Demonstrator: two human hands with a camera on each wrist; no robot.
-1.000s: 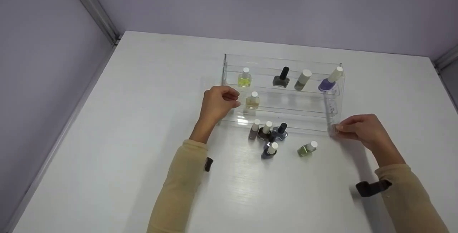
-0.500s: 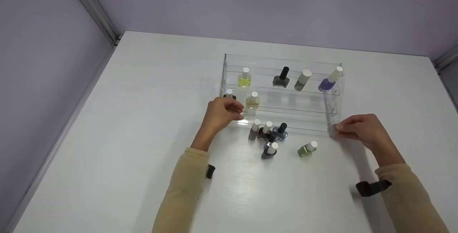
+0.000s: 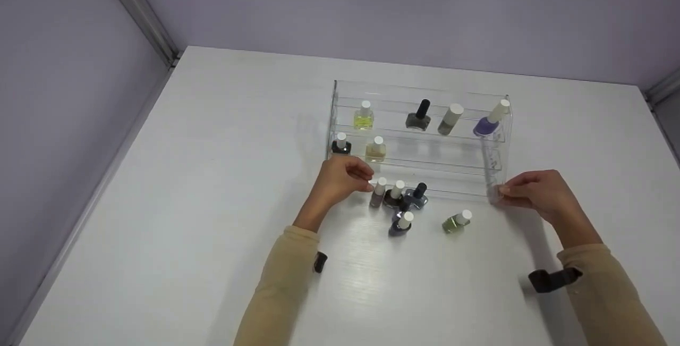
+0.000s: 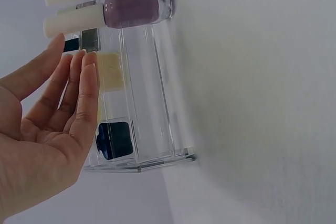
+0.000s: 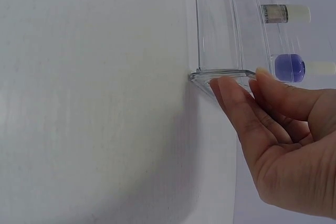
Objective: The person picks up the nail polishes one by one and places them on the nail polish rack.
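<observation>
Six bottles stand in the clear acrylic rack (image 3: 419,138) on the counter (image 3: 212,176); five more wait just before its front edge. The right hand (image 3: 536,192) pinches the rack's front right corner, steadying it. The left hand (image 3: 340,178), its grip released and empty, hovers beside the mauve bottle (image 3: 378,192). Judging by this, shelving is underway; next, fingers must close round that bottle's cap.

My left hand (image 3: 340,178) has drawn back toward me from the left end of the rack's (image 3: 496,170) middle shelf and now sits just left of the mauve bottle (image 3: 377,192) on the counter (image 3: 212,176). A dark bottle (image 3: 341,144), hidden before, now stands uncovered on that shelf.
</observation>
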